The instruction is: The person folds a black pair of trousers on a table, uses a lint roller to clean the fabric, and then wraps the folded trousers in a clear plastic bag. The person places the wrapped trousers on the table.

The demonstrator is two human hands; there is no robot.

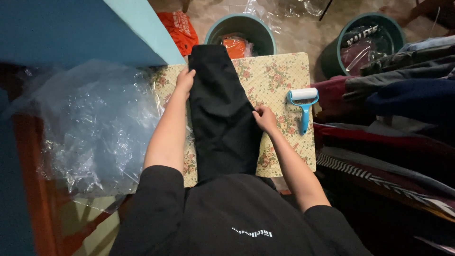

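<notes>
— Looking down from the head camera, what lay around the hands?

— A narrow board with a yellow floral cover [279, 71] ran away from the person, and a black garment [220, 114] lay lengthwise along its middle, hanging off the near end. To the right, just beside the cloth, a blue-handled lint roller [303, 102] with a white roll rested on the cover. Left of the board, crumpled clear plastic sheeting [95, 123] spilled over and touched its edge. Beyond the far end stood two dark green buckets [241, 26] — one with something orange inside, the other with plastic. A stack of folded dark clothes [403, 90] crowded the right side.

— And the hands?

— The left hand [185, 80] was pressed on the garment's far left edge, fingers curled over the cloth. The right hand [264, 118] pinched the right edge at mid-length, fingers closed on a fold.

— Anything in the way?

— A teal surface [71, 28] covered the upper left corner, and the person's own black shirt hid the board's near end.

— Textures?

— Matte, soft black fabric; glossy, wrinkled plastic; a smooth printed cover.
</notes>
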